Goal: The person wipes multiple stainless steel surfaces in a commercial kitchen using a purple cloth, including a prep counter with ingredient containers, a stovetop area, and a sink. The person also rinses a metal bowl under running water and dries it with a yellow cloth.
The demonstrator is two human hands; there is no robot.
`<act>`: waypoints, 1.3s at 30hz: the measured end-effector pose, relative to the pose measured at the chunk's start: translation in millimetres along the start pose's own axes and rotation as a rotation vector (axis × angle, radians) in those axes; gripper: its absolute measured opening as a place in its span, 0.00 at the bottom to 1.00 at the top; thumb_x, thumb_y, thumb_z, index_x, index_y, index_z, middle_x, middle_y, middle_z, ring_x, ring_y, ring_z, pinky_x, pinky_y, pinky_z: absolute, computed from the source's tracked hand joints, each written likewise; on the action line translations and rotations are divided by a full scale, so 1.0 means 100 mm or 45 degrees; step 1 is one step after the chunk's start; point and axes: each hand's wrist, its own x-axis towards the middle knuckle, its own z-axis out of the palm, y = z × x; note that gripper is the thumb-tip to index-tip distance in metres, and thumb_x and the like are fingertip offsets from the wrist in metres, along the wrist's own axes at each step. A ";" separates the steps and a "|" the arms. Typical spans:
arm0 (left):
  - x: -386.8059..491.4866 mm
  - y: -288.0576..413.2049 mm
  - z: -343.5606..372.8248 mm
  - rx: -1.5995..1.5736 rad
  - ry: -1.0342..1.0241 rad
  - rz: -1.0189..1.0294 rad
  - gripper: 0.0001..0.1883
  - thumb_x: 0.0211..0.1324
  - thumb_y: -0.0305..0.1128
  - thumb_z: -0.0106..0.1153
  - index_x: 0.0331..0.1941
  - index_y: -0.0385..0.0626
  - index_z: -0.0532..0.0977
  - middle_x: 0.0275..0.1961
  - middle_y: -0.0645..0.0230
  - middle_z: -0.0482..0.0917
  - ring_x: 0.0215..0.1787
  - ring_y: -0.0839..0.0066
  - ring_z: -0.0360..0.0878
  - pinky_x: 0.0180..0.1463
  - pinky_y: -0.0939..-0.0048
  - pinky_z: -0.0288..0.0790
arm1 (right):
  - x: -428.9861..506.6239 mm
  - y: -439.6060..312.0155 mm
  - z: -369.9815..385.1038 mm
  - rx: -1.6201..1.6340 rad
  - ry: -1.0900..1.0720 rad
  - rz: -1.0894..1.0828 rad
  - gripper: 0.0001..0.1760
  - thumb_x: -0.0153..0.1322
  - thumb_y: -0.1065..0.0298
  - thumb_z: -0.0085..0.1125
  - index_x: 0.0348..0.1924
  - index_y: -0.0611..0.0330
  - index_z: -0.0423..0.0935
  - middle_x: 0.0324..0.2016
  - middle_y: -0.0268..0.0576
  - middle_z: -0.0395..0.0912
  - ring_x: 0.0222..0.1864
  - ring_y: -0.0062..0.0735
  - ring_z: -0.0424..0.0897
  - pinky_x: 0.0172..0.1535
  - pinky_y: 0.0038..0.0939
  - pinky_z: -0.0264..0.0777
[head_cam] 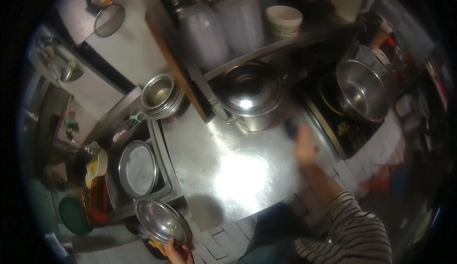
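Note:
My left hand (178, 252) grips the rim of a tilted stainless steel bowl (160, 221), which has small yellowish bits inside, at the bottom left beside the sink. My right hand (305, 146), in a striped sleeve, is stretched over the right part of the steel worktop (200, 149). It is blurred, with a dark thing at its fingers that I cannot make out. Behind it stands a lidded steel pot (250, 117) with a side handle. To its right is a black induction cooker (339, 132) with a large steel bowl (364, 92) tilted over it.
Left of the worktop is a sink (166, 171) holding a round metal pan (139, 169). Nested steel bowls (159, 96) stand at its back corner. A shelf (246, 55) above carries stacked plastic containers (239, 24) and paper tubs (284, 19). A strainer (110, 20) lies at the upper left.

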 end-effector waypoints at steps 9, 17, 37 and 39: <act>0.28 -0.19 -0.10 -0.233 0.007 -0.141 0.07 0.53 0.26 0.57 0.38 0.44 0.74 0.40 0.70 0.80 0.38 0.79 0.79 0.35 0.81 0.75 | -0.55 -0.37 1.59 -0.896 -0.560 -0.724 0.31 0.66 0.68 0.48 0.59 0.77 0.59 0.60 0.63 0.60 0.62 0.57 0.61 0.66 0.47 0.49; 0.94 0.09 -0.13 -0.094 -0.101 -0.083 0.08 0.54 0.25 0.54 0.40 0.44 0.72 0.40 0.69 0.79 0.41 0.76 0.78 0.39 0.78 0.75 | -0.23 -0.81 2.05 -0.411 -0.770 -0.964 0.22 0.65 0.79 0.41 0.53 0.64 0.70 0.52 0.51 0.73 0.52 0.47 0.72 0.56 0.40 0.63; 2.64 1.26 -0.76 0.079 -0.138 -0.247 0.14 0.56 0.25 0.51 0.47 0.46 0.70 0.44 0.70 0.77 0.40 0.79 0.77 0.34 0.82 0.74 | -1.42 -1.96 3.72 -0.731 -1.258 -1.023 0.29 0.65 0.78 0.46 0.61 0.49 0.66 0.63 0.39 0.62 0.66 0.35 0.59 0.66 0.45 0.52; 2.62 1.25 -0.83 0.074 -0.055 -0.294 0.14 0.55 0.24 0.52 0.47 0.45 0.69 0.43 0.70 0.76 0.39 0.80 0.76 0.33 0.84 0.73 | -1.48 -2.09 3.75 -0.849 -1.514 -1.293 0.29 0.66 0.77 0.46 0.61 0.50 0.65 0.64 0.38 0.62 0.67 0.33 0.58 0.68 0.45 0.50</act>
